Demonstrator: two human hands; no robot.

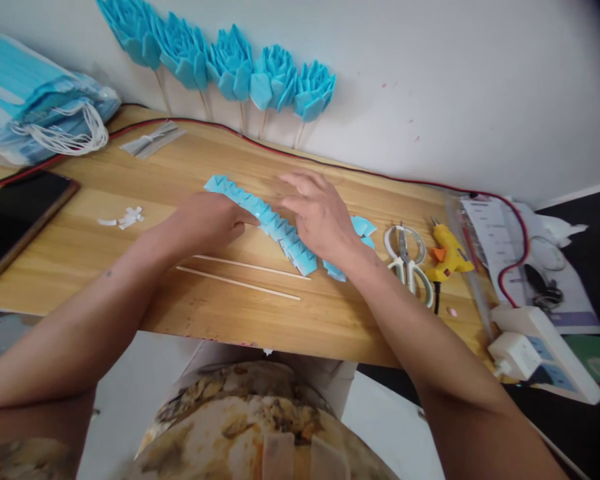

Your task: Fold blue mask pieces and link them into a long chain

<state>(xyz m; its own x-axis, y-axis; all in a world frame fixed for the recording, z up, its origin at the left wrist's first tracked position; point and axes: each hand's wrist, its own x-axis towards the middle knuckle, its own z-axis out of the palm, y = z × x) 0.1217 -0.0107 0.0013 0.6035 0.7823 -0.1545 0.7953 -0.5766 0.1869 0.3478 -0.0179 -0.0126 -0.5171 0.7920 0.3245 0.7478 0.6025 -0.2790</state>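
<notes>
Folded light-blue pieces (270, 219) lie overlapped in a long slanting row on the wooden table. My left hand (213, 217) rests against the near side of this row, its index fingertip touching the pieces and its thumb a little apart. Some of its other fingers are hidden. Over the far side of the row, my right hand (317, 210) is open with its fingers spread. More blue pieces (363, 228) lie beside and partly under the right wrist. Two thin sticks (240, 283) lie side by side nearer to me.
Several blue flowers on sticks (230, 63) lean against the wall. At left are a pack of masks (25, 93), a phone (23, 220) and white scraps (130, 217). Scissors (405, 257), a yellow glue gun (447, 250) and a power strip (555, 360) lie at right.
</notes>
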